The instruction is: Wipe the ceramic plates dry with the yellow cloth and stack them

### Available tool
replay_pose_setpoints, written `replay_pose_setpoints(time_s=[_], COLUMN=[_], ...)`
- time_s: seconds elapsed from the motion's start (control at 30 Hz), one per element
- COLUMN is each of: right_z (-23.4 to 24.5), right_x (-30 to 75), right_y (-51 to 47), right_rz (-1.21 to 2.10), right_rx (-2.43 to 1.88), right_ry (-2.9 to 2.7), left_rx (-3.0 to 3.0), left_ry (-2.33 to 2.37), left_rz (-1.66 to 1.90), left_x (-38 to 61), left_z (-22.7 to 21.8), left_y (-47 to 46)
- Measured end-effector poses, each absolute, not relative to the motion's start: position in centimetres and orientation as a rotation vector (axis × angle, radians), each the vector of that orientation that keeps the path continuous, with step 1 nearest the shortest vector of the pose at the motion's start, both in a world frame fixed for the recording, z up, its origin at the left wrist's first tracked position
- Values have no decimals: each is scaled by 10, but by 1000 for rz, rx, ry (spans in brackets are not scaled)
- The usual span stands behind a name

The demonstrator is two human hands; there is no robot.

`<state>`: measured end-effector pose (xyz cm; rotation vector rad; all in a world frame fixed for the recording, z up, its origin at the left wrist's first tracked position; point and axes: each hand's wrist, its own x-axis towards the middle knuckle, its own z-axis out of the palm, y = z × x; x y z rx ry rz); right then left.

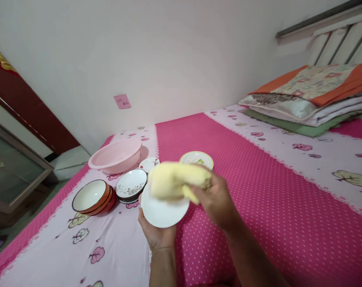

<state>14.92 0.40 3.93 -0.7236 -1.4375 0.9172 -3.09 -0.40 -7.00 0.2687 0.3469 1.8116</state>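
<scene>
My left hand (157, 233) grips a plain white plate (166, 213) from below, tilted toward me. Above it, my right hand (217, 201) clutches a pale yellow cloth (169, 179), blurred by motion. The cloth covers the upper part of the plate; whether it touches the surface I cannot tell. Just behind my right hand lies a yellow-rimmed plate (195, 157) with a green print, partly hidden by the cloth. To the left of my hands sit a stack of dark-rimmed plates (131, 183) with a floral print and a small white plate (149, 163) with red flowers.
Orange-brown bowls (91, 196) are stacked at the left, near a pink plastic basin (117, 155). Everything stands on a bed with a pink patterned sheet (258, 207). Folded bedding and a pillow (303, 93) lie at the back right. A white wall (183, 59) rises behind.
</scene>
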Motion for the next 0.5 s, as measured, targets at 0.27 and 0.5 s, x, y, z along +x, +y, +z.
replay_pose_setpoints(time_s=[0.27, 0.5], right_z=[10, 5], right_x=[174, 171], right_y=[47, 46], right_rz=[842, 1298], right_rx=[-1163, -1070], right_ry=[-1262, -1474], left_rx=[265, 408], left_ry=[564, 853], left_rz=[1813, 1795], left_x=[-19, -7], left_z=[-52, -36], left_y=[-6, -12])
